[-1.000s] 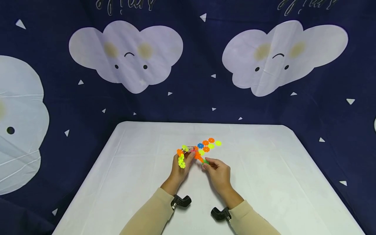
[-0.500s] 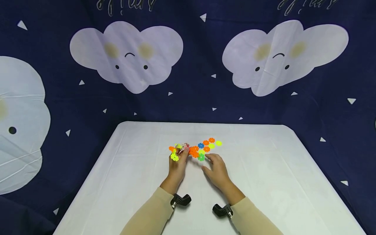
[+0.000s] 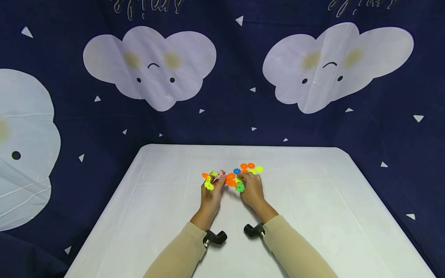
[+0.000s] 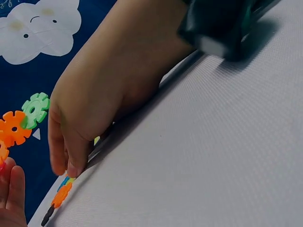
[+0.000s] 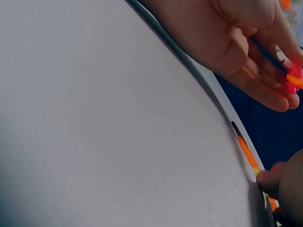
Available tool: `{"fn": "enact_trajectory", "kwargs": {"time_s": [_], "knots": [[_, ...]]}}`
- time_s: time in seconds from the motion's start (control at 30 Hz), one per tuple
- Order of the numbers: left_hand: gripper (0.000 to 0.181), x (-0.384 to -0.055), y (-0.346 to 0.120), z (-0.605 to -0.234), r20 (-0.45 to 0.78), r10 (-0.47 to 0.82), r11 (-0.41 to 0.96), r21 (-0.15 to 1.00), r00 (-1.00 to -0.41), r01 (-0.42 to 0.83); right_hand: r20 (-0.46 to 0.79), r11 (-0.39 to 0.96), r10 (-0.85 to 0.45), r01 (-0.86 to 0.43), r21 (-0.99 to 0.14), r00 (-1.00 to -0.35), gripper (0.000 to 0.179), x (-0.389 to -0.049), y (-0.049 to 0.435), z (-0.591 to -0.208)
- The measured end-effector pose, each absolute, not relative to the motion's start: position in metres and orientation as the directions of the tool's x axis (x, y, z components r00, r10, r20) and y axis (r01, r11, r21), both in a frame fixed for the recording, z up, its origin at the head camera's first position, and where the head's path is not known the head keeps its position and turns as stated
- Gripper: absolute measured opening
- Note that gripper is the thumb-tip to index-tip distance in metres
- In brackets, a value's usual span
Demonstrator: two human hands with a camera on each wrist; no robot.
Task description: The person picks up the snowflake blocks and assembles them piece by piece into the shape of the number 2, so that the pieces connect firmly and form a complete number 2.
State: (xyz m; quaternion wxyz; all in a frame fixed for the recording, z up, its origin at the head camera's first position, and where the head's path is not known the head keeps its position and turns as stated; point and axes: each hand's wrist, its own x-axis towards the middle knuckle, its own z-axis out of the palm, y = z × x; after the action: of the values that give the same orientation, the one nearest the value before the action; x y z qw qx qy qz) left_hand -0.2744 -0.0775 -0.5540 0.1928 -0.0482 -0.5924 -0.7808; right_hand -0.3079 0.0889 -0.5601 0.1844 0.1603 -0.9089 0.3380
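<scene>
My left hand (image 3: pixel 210 195) pinches a joined build of flower-shaped interlocking discs (image 3: pixel 230 180) between thumb and fingers. The build has yellow and orange discs on its left, pink and white ones in the middle, then orange, ending in a green disc (image 4: pixel 36 110). My right hand (image 3: pixel 252 189) reaches down to the table, fingertips bent in among loose discs. Beside those fingertips lie a blue disc (image 3: pixel 237 170), an orange disc (image 4: pixel 61 195) and a yellow disc (image 3: pixel 239 180). Whether the right fingers grip a disc, I cannot tell; the hand covers that spot.
More loose orange discs (image 3: pixel 251 165) and a yellow disc (image 3: pixel 259 169) lie just beyond the right hand on the white table (image 3: pixel 313 212). A thin black piece (image 4: pixel 47 215) lies there too. A dark blue cloth (image 3: pixel 233 123) with clouds hangs behind the table's far edge.
The right hand first let go of the green disc on the build, then moved forward to the loose discs. Some orange discs there have shifted slightly away. The left hand moved left, still holding the build.
</scene>
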Motion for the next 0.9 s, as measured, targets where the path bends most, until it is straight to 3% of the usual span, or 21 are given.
{"fn": "enact_trajectory", "kwargs": {"time_s": [0.2, 0.37, 0.53, 0.67, 0.9], "knots": [[0.027, -0.264, -0.075, -0.540, 0.305, -0.266, -0.145, 0.925, -0.914, 0.351, 0.426, 0.628, -0.103, -0.391, -0.673, -0.899, 0.037, -0.304, 0.095, -0.562], [0.025, -0.254, -0.077, -0.527, 0.349, -0.261, -0.074, 0.923, -0.900, 0.379, 0.399, 0.399, -0.025, -0.375, -0.837, -0.916, 0.023, -0.288, 0.106, -0.560], [0.023, -0.252, -0.078, -0.523, 0.377, -0.271, -0.021, 0.918, -0.886, 0.397, 0.264, 0.140, 0.004, -0.260, -0.955, -0.965, 0.025, -0.271, 0.114, -0.557], [0.022, -0.252, -0.078, -0.520, 0.372, -0.282, 0.028, 0.925, -0.885, 0.380, 0.208, 0.027, -0.027, -0.208, -0.978, -0.978, 0.031, -0.260, 0.117, -0.555], [0.022, -0.264, -0.079, -0.542, 0.352, -0.288, -0.018, 0.928, -0.891, 0.372, 0.151, -0.174, -0.074, -0.136, -0.975, -0.986, 0.034, -0.245, 0.120, -0.555]]}}
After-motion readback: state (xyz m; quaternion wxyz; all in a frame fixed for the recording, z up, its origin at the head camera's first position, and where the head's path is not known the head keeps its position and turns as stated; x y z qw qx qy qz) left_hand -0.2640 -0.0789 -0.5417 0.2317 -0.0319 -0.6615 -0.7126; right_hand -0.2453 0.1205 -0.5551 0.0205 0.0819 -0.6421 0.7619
